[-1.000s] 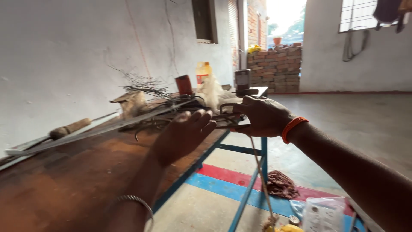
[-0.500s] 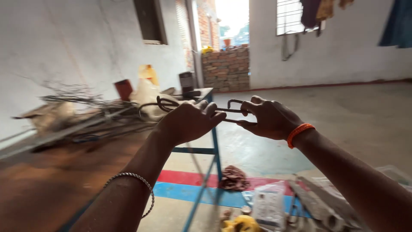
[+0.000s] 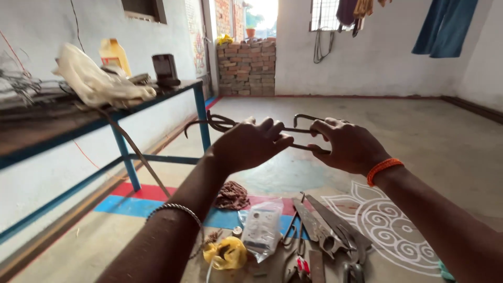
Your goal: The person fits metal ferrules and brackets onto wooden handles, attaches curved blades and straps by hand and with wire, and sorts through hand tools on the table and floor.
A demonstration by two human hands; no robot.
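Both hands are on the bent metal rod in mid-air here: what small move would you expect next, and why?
Probably a further bend: the left hand steadying the looped end while the right hand presses the hooked end inward. Both hands grip the bent metal rod close together, clear of the blue-framed table, a hold that suits bending.

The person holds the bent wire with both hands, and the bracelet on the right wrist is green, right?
Not quite. In the head view both the left hand and the right hand do hold the bent wire, but the bracelet on the right wrist is orange, not green.
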